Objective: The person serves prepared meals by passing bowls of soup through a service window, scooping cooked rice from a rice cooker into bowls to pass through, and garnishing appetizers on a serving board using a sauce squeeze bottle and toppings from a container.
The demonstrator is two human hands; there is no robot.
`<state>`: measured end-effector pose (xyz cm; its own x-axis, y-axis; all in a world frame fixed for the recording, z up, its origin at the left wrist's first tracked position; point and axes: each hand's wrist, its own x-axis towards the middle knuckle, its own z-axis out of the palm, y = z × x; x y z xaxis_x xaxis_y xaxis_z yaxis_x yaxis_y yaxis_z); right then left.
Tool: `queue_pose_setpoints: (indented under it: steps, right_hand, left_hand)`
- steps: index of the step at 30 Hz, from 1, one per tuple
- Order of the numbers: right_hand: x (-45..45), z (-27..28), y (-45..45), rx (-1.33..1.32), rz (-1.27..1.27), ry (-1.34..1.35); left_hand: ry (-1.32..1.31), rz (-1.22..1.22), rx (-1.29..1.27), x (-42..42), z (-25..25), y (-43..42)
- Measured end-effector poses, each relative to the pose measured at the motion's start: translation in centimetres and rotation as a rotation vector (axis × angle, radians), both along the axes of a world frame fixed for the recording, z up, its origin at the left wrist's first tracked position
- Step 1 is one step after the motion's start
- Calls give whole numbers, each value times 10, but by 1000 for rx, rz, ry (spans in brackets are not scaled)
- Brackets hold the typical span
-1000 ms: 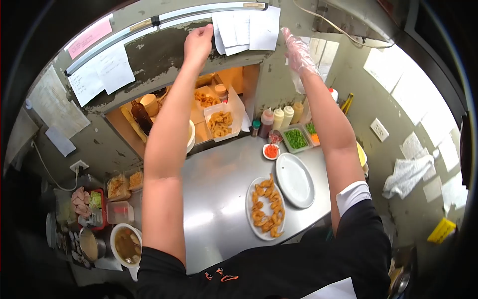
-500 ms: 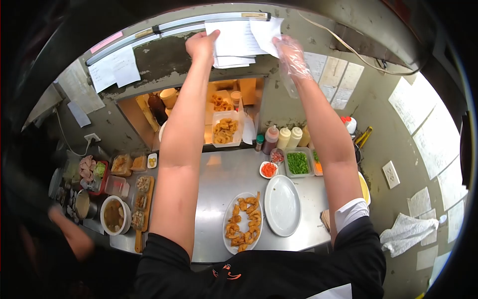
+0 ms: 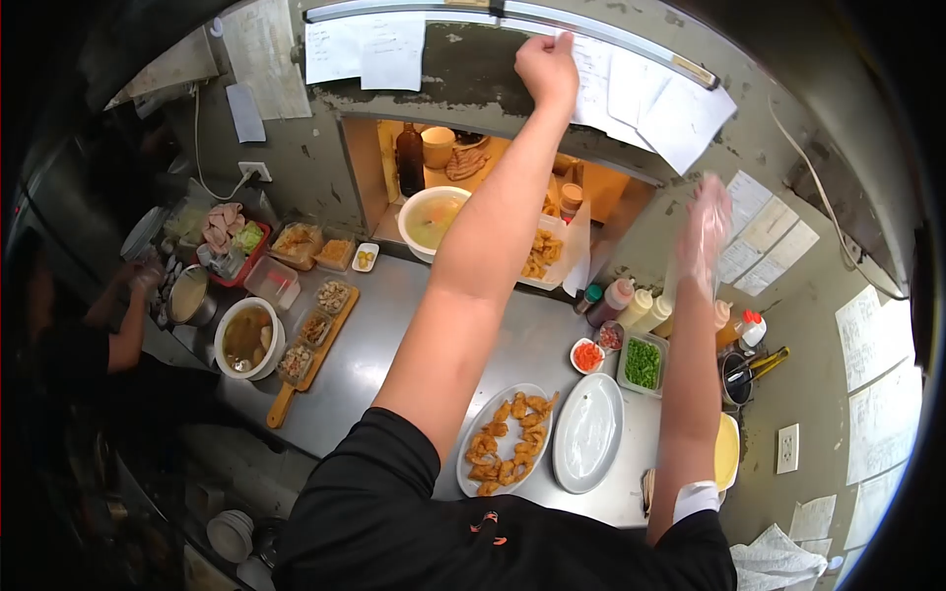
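My left hand (image 3: pixel 548 71) is bare and raised at the wall rail (image 3: pixel 611 44), its fingers closed at the left edge of the white paper slips (image 3: pixel 631 94). Whether it pinches a slip is too small to tell. In a clear plastic glove, my right hand (image 3: pixel 708 222) is blurred below and right of the slips, apart from them, its finger shape unclear. Beneath my arms, an oval plate (image 3: pixel 463 463) of fried pieces (image 3: pixel 511 445) lies beside a bare oval plate (image 3: pixel 588 433) on the steel counter (image 3: pixel 394 325).
A soup bowl (image 3: pixel 431 222) and fried food stand in the wall opening. Squeeze bottles (image 3: pixel 639 307) and chopped greens (image 3: pixel 642 363) are at the right. Another bowl (image 3: pixel 249 339) and a wooden board (image 3: pixel 313 364) stand left. A co-worker's arm (image 3: pixel 128 320) shows at far left.
The view has turned left. My right hand has come away from the slips and dropped lower. My left hand remains by their left edge. More of the co-worker shows.
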<state>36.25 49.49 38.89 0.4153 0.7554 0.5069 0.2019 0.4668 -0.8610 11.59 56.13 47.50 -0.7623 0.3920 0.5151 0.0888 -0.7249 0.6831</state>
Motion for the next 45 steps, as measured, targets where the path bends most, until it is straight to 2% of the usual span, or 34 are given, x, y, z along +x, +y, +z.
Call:
queue_pose_setpoints:
  steps: [2, 3, 4, 6, 8, 9, 11, 12, 14, 15, 17, 18, 19, 21, 23, 24, 25, 26, 27, 28, 29, 30, 31, 33, 34, 35, 36, 37, 39, 42, 45]
  right_hand:
    - [-17, -24, -33, 23, 72, 145]
    - [-26, -37, -49, -23, 95, 72]
    - [-33, -51, -63, -66, 115, -2]
    - [-42, -75, -90, -25, 351, -200]
    - [-49, -75, -120, -68, 613, -366]
    - [-55, -62, -124, -210, 639, -495]
    - [-62, -44, -138, -523, 679, -756]
    - [-71, -44, -137, -451, 666, -891]
    - [-98, -33, -123, -281, 624, -1157]
    - [-121, -6, -132, -258, 620, -1273]
    - [-166, 15, -120, -184, 722, -1215]
    - [-186, 8, -97, -69, 740, -1168]
    - [-207, 3, -71, 48, 758, -1118]
    - [-265, 41, -59, -129, 655, -1192]
    - [-314, 59, -48, -245, 647, -898]
    - [-319, 63, -59, -13, 684, -1055]
    - [-325, 67, -77, 5, 720, -1048]
    - [-332, 71, -95, 22, 756, -1041]
    - [-339, 63, -107, 515, 705, -1085]
    - [-335, 55, -116, 1001, 609, -1141]
    - [-330, 78, -159, 745, 688, -1274]
    - [-322, 82, -185, 942, 595, -1120]
    - [-320, 93, -203, 1014, 660, -1049]
    - [-306, 129, -233, 1097, 782, -936]
    - [-292, 150, -241, 1115, 734, -922]
    - [-275, 175, -246, 1132, 665, -905]
    - [-253, 201, -250, 1137, 571, -895]
    - [-223, 231, -251, 1130, 446, -892]
    - [-167, 274, -256, 1101, 211, -880]
    - [-60, 335, -252, 987, -214, -848]
    - [52, 364, -244, 784, -560, -860]
  left_hand:
    - [104, 90, -3, -13, -5, 2]
    - [148, 44, -42, -20, -4, -16]
    - [189, 35, 38, -31, -9, -33]
    - [273, 20, 194, -67, -25, -72]
    - [345, 228, 112, -136, -42, -112]
    - [254, 384, 175, -195, -61, -91]
    - [-71, 382, 3, -283, -65, -94]
    - [-208, 415, -75, -313, -64, -95]
    - [-159, 103, -31, -359, -55, -96]
    - [-134, -56, -7, -371, -51, -93]
    - [-5, -17, -39, -387, -40, -79]
    - [58, 2, -59, -392, -37, -73]
    - [2, -58, 3, -395, -35, -67]
    - [16, 183, -186, -400, -33, -65]
    - [48, 433, -356, -408, -42, -67]
    - [-25, 427, -273, -428, -74, -56]
    - [-98, 407, -188, -449, -97, -50]
    - [-93, 314, -234, -441, -108, -86]
    - [-168, 104, -24, -408, -112, -137]
    - [-98, 129, 42, -391, -128, -166]
    - [-133, 222, 178, -353, -124, -203]
    - [-103, 124, 316, -326, -124, -239]
    - [-268, 81, 397, -308, -124, -268]
    - [20, 164, 518, -264, -70, -311]
    - [165, 232, 569, -248, -45, -340]
    - [434, 712, 416, -237, -11, -362]
    - [616, 908, 421, -230, 17, -379]
    - [785, 968, 442, -224, 43, -388]
    - [1101, 991, 376, -217, 89, -392]
    - [1472, 860, 88, -216, 130, -387]
    - [1630, 781, -112, -207, 142, -393]
